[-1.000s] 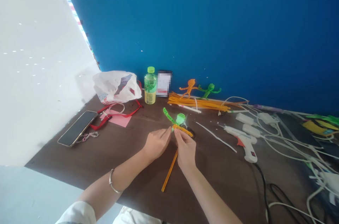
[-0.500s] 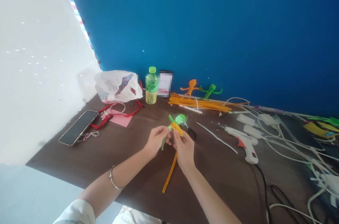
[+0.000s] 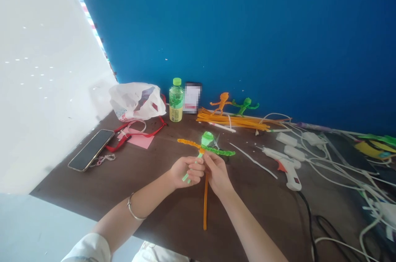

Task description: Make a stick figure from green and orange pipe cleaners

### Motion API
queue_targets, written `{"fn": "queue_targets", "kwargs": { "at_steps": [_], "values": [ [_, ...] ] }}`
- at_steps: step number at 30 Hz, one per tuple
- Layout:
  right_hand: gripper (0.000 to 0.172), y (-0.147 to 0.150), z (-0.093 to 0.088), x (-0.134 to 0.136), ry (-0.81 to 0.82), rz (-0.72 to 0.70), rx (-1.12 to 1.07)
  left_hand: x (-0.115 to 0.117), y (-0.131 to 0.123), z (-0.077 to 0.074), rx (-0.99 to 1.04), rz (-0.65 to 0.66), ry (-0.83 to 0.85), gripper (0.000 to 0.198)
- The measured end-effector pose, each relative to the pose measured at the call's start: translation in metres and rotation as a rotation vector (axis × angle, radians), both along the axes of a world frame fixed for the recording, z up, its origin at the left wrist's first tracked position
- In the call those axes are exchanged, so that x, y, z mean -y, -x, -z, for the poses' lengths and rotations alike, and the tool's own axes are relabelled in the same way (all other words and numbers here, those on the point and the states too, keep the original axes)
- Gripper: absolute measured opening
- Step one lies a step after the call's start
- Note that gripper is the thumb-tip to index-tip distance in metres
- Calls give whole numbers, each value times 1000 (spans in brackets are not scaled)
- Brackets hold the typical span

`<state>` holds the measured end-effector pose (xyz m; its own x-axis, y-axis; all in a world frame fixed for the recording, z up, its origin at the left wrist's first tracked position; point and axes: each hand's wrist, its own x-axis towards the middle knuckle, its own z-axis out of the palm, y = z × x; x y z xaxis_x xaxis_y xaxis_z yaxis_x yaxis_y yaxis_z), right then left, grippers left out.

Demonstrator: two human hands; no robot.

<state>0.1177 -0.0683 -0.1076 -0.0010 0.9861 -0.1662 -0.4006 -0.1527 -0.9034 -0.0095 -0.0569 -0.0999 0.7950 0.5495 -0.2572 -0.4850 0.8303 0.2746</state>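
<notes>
My left hand (image 3: 187, 172) and my right hand (image 3: 217, 173) both grip a pipe-cleaner figure (image 3: 206, 145) above the dark table (image 3: 253, 212). Its round green head (image 3: 207, 138) points away from me. An orange pipe-cleaner arm (image 3: 188, 143) runs left, and a green one (image 3: 220, 151) runs right. A pale green stem (image 3: 189, 174) pokes out below my left fingers. A long orange pipe cleaner (image 3: 205, 204) hangs down from my right hand. Just beyond the figure, a pair of scissors (image 3: 215, 142) lies partly hidden behind it.
A white glue gun (image 3: 286, 167) and white cables lie to the right. Further back are orange pipe cleaners (image 3: 232, 123), two finished figures, a green-capped bottle (image 3: 176, 101) and a plastic bag (image 3: 136, 102). A smartphone (image 3: 91, 150) lies at left, near a red strap.
The figure has turned so its orange and green arms now lie crosswise, left to right. The long orange pipe cleaner hangs straighter, and my left hand has moved slightly lower.
</notes>
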Motion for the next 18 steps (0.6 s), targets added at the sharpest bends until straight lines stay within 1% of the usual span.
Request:
{"fn": "queue_targets", "kwargs": {
  "at_steps": [1,3,4,5,7,8,9,11,12,14,15,16,18],
  "values": [
    [23,0,1,0,-14,14,14,0,-2,1,-42,-2,-49,10],
    [25,-1,3,-2,-45,48,67,1,-6,3,-186,-54,-194,12],
    [25,-1,5,-3,-59,69,106,2,-9,5,-297,-132,-286,17],
    [25,-1,7,-3,-71,96,147,4,-11,7,-435,-237,-402,19],
    [26,0,10,-4,-88,160,225,8,-15,12,-754,-405,-723,30],
    [28,1,11,-3,-95,189,256,10,-15,14,-919,-499,-918,34],
    [29,2,11,-3,-102,212,281,11,-14,17,-1071,-559,-1099,34],
    [32,3,11,0,-113,252,318,12,-11,21,-1321,-631,-1401,29],
    [34,4,10,1,-116,268,336,11,-9,23,-1412,-638,-1509,28],
    [36,5,10,2,-118,294,374,9,-5,25,-1524,-628,-1653,29],
    [36,6,10,3,-121,303,393,8,-3,26,-1551,-625,-1683,29],
    [37,6,10,3,-127,304,409,6,-2,26,-1557,-621,-1684,29],
    [38,6,12,4,-148,291,420,4,-3,23,-1506,-636,-1596,27]
  ]
}}
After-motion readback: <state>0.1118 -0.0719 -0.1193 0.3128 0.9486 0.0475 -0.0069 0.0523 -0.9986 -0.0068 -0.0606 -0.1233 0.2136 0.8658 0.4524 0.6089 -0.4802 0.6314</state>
